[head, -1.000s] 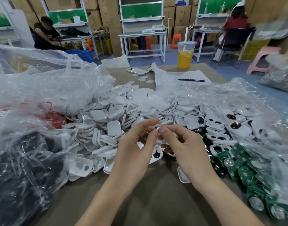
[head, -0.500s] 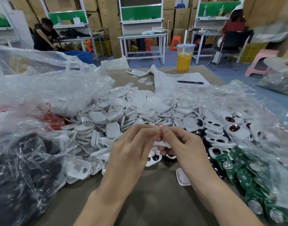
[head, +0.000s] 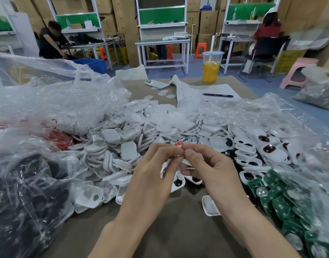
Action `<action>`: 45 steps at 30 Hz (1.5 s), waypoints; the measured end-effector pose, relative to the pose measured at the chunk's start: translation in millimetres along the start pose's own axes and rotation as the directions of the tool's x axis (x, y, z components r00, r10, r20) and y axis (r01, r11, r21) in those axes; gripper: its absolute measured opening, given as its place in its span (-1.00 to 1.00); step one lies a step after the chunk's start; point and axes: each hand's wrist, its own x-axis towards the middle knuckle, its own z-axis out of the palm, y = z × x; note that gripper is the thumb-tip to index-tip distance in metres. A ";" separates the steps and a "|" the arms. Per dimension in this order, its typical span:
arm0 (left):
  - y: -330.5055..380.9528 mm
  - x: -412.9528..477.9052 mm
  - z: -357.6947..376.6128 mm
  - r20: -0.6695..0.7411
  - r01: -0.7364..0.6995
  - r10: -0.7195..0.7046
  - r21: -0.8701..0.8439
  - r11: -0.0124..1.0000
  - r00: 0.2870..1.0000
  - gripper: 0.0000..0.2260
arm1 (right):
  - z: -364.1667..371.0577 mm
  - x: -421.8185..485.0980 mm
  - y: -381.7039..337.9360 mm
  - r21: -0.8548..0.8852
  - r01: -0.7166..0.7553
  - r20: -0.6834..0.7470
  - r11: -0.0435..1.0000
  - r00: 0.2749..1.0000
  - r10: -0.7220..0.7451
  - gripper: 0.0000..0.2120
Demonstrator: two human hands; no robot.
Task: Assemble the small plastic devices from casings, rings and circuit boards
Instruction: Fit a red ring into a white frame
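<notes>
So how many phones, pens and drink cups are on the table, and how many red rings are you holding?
Phone: 1
Pen: 1
Cup: 1
Ring: 1
Total: 4

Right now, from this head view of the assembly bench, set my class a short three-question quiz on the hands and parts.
1. True or false: the left hand and the right hand both pinch the red ring at their fingertips.
2. Choose one: the green circuit boards lie A) on the person's right, B) on the person's left, C) in the left hand.
3. Fill the gap: the pen lies on a sheet of ____.

Key: 1 true; 2 A; 3 paper.
</notes>
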 end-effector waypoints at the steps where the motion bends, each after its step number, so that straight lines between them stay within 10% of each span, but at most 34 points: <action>1: 0.4 -0.1 0.1 0.003 0.034 -0.034 -0.021 0.999 0.999 -0.89 | -0.4 0.0 0.3 -0.014 0.017 0.014 1.000 1.000 -0.016 -0.87; 20: 12.7 5.1 3.1 0.068 0.423 -0.463 -0.539 0.728 0.884 -0.94 | 3.7 1.0 10.0 0.094 -0.018 -0.028 0.995 0.999 0.021 -0.83; 45: -8.2 -3.5 14.0 -0.126 0.291 -0.319 -0.196 0.936 0.939 -0.88 | 0.1 4.0 25.7 -0.104 0.079 0.004 0.991 0.997 -0.079 -0.81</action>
